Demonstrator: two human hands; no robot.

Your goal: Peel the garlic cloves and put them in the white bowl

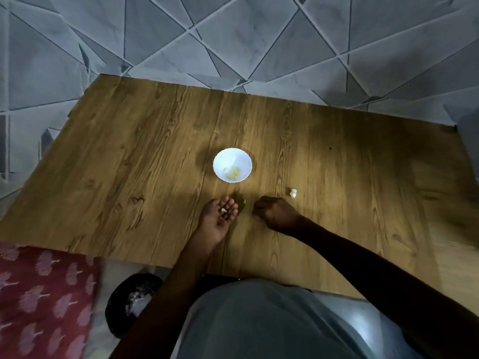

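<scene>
Garlic piece, small and white (223, 210), is lying in the left hand (216, 220), which is resting palm-up with its fingers curling loosely round it. Whether the garlic piece is a peeled clove or a scrap of skin is too small to tell. The right hand (274, 213), at 3 o'clock from the left and just apart from it, is resting knuckles-up with its fingers curling into a fist; whether it is enclosing anything cannot be told. A tiny pale flake (244, 201) is lying between the two hands on the brown wood-grain table top (129, 164).

The step in hand is probably checking or finishing a clove before dropping it in. Doing it well is likely to mean rubbing off any clinging papery skin with the thumb, keeping the waste apart, and carrying only clean flesh over the rim before letting go.

At 12 o'clock from the hands, a round white bowl (220, 156) is standing upright, holding a small heap of pale yellow peeled garlic (234, 173) towards its near side. At 2 o'clock from the right hand, a whitish unpeeled clove (293, 193) is waiting on the table, well outside the bowl. At 7 o'clock, below the table edge, a black-lined bin (121, 320) is holding pale scraps, possibly skins.
</scene>
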